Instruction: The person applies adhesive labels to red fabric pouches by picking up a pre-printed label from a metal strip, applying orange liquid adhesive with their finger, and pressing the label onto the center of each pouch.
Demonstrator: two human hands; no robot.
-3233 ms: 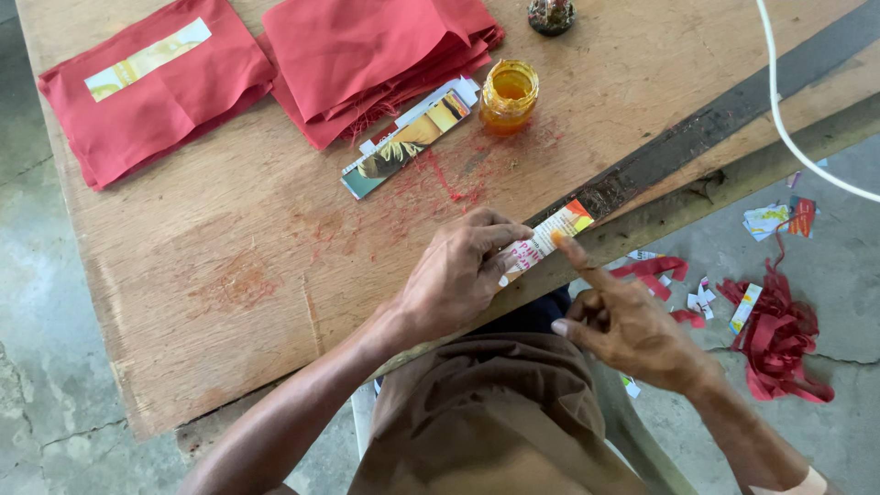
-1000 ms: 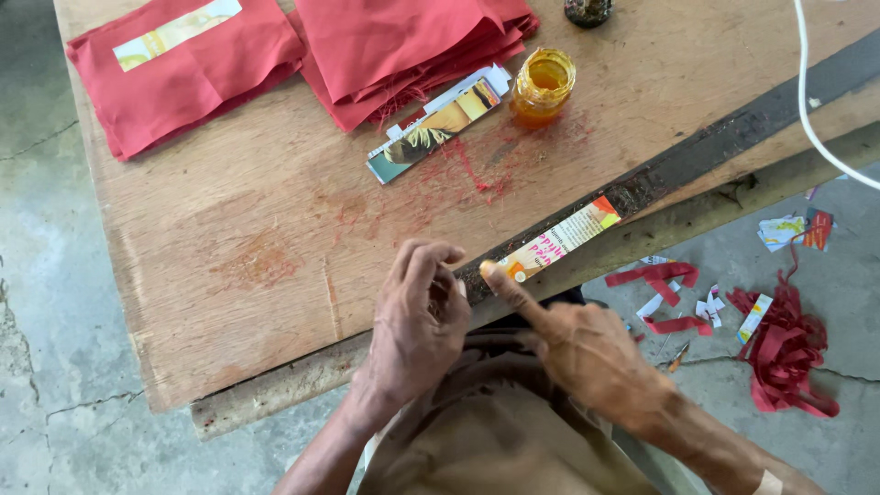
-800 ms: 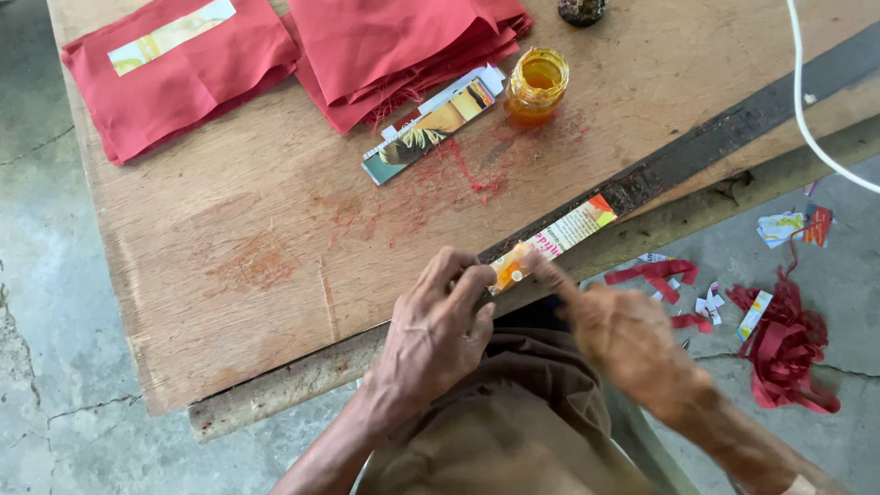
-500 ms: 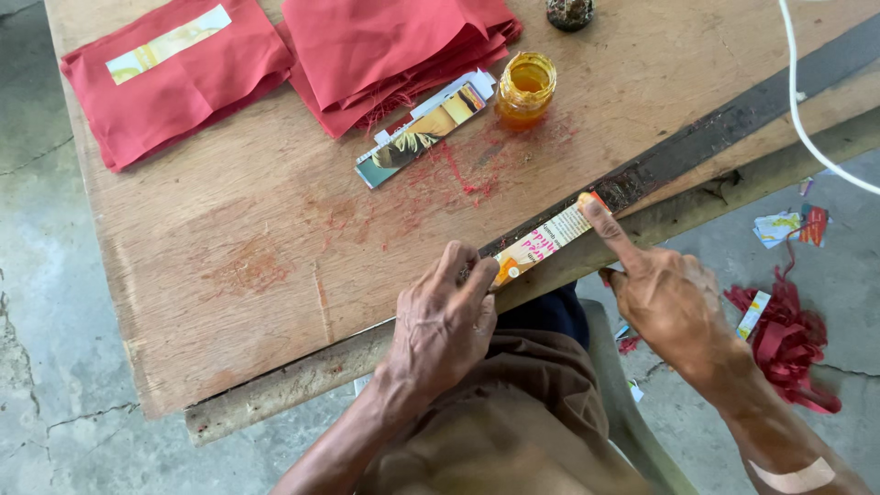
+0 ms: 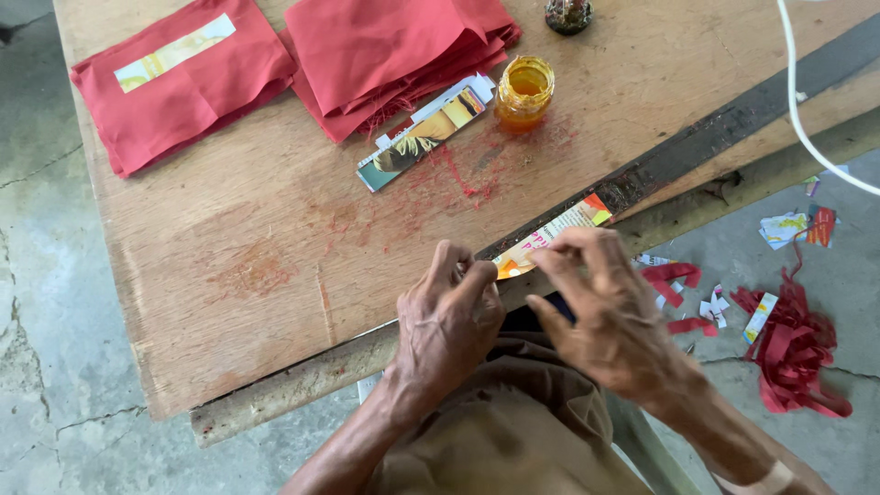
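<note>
Head view, looking down on a worn plywood table (image 5: 229, 275), its grain scuffed and stained with red smears near the middle. At far left lies a folded red cloth (image 5: 174, 87), soft and matte, with a pale printed strip stuck across its top. Just right of it sits a thicker stack of red cloths (image 5: 385, 55), edges fraying into loose threads. Against that stack's lower edge rests a small pile of printed paper labels (image 5: 422, 137), glossy and rectangular, lying at a slant. Near them stands a small glass jar (image 5: 524, 92) of amber glue, round and open-topped.

At the table's near edge, the left hand (image 5: 449, 321) is curled, knuckles up, wrist bent over the edge, its fingers closed in a pinch on the lower end of a narrow printed label strip (image 5: 555, 236). That strip, orange, white and yellow, lies flat on the table beside a long dark metal bar (image 5: 697, 151) that runs diagonally toward the upper right. The right hand (image 5: 605, 312) arches over the strip from the right, fingers bent and pressed down on it, thumb tucked below.

On the concrete floor at right lie red cloth trimmings (image 5: 793, 353) in a tangled heap, with paper scraps (image 5: 788, 225) nearby.
</note>
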